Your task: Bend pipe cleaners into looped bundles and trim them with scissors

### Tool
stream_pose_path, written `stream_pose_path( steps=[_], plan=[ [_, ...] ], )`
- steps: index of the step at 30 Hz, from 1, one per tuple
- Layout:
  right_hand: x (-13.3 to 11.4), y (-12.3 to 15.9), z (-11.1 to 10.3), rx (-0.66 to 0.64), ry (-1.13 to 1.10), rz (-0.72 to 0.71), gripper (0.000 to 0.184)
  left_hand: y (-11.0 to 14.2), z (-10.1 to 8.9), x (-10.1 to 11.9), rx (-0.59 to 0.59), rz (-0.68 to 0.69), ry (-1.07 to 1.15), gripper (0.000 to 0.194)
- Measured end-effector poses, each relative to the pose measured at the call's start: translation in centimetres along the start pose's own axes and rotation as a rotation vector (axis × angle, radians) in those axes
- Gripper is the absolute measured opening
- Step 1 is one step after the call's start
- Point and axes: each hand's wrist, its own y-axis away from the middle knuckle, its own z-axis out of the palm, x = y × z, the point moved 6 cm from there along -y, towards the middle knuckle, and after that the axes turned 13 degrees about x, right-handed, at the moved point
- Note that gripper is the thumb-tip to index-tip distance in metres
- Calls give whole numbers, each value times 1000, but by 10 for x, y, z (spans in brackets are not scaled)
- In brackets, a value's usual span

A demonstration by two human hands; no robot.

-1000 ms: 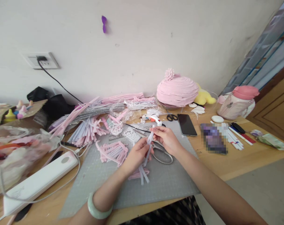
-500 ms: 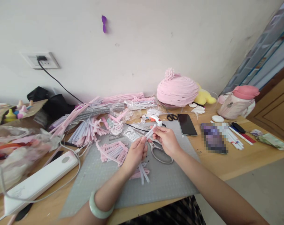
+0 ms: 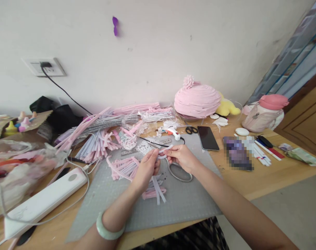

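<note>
Between my two hands, above the grey cutting mat [image 3: 191, 201], is a pale lavender pipe cleaner [image 3: 162, 154] that looks bent double. My left hand [image 3: 148, 164] pinches its left end, and my right hand [image 3: 180, 156] grips the right end with thumb and fingers. Below my right hand lie grey-handled scissors [image 3: 182, 177], partly covered by it. To the left of my left hand is a pile of short pink and lavender pipe cleaners [image 3: 124, 166]. A smaller bunch of pipe cleaner pieces [image 3: 157, 192] rests nearer me on the mat.
Behind my hands are a white glue gun [image 3: 175, 133], pearl beads [image 3: 144, 147] and black scissors [image 3: 191, 130]. A phone [image 3: 208, 138] lies to the right. A pink wound dome [image 3: 197, 100] stands by the wall. A white power strip [image 3: 46, 205] with cables is at left.
My hands have come down slightly, the left one shifting left. The pipe cleaner has turned from slanting to nearly level, and the glue gun behind shows more fully.
</note>
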Motion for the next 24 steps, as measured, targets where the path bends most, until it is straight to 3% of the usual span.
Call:
stream_pose_path(
  steps=[5,18,24],
  plan=[
    [-4,1,-3,-20,11,49,22,-5,-5,-1,30,-6,18,35],
    [-14,3,-7,161,-210,-180,26,4,8,-5,-59,63,-136,37],
    [-15,5,-9,233,-213,-214,25,6,10,-9,-83,60,-137,40]
  ],
)
